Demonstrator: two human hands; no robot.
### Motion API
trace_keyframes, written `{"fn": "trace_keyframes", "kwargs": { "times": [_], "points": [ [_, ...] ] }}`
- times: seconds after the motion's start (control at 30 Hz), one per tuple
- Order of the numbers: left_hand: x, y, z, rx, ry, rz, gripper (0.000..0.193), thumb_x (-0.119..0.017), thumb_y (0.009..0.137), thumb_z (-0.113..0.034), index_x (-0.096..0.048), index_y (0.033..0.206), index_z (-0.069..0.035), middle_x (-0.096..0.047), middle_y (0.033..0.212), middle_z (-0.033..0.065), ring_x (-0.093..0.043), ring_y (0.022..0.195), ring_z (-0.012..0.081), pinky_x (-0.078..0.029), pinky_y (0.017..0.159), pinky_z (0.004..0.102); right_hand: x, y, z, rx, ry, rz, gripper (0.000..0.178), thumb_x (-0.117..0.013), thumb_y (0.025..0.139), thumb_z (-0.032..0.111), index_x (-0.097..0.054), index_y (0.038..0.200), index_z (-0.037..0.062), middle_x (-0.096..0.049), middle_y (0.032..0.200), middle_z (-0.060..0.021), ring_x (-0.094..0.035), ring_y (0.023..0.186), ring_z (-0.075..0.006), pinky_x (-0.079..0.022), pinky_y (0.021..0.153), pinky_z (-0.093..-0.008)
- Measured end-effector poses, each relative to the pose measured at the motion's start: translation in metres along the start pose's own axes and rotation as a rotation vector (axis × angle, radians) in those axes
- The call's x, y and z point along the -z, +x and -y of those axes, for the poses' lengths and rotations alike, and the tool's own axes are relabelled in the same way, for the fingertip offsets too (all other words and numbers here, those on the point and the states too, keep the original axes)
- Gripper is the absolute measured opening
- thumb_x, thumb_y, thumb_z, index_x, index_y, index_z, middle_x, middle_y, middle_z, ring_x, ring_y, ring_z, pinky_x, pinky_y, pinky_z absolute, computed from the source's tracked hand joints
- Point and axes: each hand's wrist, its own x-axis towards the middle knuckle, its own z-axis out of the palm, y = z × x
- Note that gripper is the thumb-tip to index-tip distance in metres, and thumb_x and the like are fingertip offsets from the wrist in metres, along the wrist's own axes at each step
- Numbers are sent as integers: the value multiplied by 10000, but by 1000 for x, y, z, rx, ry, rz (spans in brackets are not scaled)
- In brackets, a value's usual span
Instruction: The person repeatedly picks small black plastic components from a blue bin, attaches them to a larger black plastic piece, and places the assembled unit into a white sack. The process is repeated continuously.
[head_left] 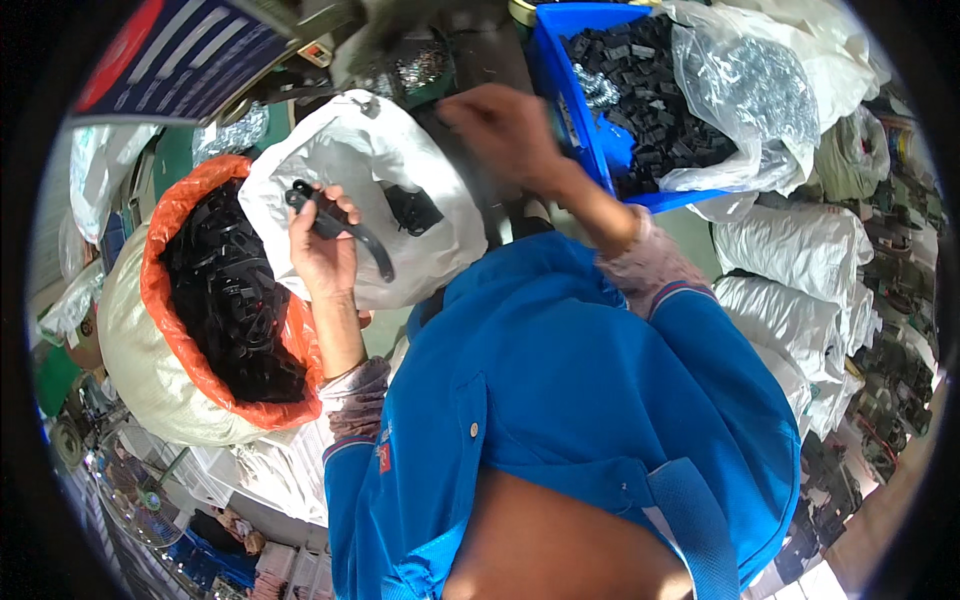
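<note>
My left hand is closed around a curved black plastic part, held over a white bag. One end of the part rises past my fingers and its curved tail hangs to the right. Several black pieces lie down inside the white bag. My right hand is raised between that bag and a blue bin. Motion smears its fingers, so I cannot make out whether it holds anything.
An orange-lined sack full of black plastic parts stands at the left. Small black blocks and clear plastic bags fill the blue bin. Stacked white sacks lie at the right. A blue-and-white printed box sits far left.
</note>
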Motion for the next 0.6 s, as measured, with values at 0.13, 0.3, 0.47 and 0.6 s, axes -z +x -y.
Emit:
{"fn": "trace_keyframes", "kwargs": {
  "times": [0.13, 0.3, 0.47, 0.6],
  "points": [
    [-32, -4, 29, 41, 93, 57, 206, -605, 839, -70, -531, 1026, -23, -520, 763, 67, -495, 665, 170, -412, 602, 306, 135, -23, -54, -134, -471, -61, 134, -641, 815, 126, -698, 911, 52, -679, 850, -157, -673, 766, -282, -532, 680, -353],
    [-96, 4, 93, 137, 481, 45, 125, -673, 797, -9, -594, 889, -41, -543, 641, -17, -447, 473, 59, -353, 449, 204, 185, -45, -125, -381, -753, 542, 169, -550, 732, 32, -631, 878, 60, -630, 850, -212, -605, 829, -397, -492, 681, -456],
    [-146, 5, 144, 165, 794, 260, 101, -696, 790, 0, -613, 837, -32, -581, 653, -9, -497, 522, 57, -369, 479, 206, 156, -57, -175, -119, -1015, 803, 246, -570, 758, 54, -627, 997, 37, -645, 843, -189, -636, 859, -370, -521, 754, -462],
    [-144, 1, 157, 155, 868, 303, 118, -706, 802, -22, -597, 842, -45, -582, 670, -10, -509, 552, 49, -399, 500, 205, 173, -48, -149, -297, -692, 852, 256, -610, 767, 82, -638, 1011, 7, -659, 876, -206, -648, 874, -349, -530, 757, -441]
  ]
}}
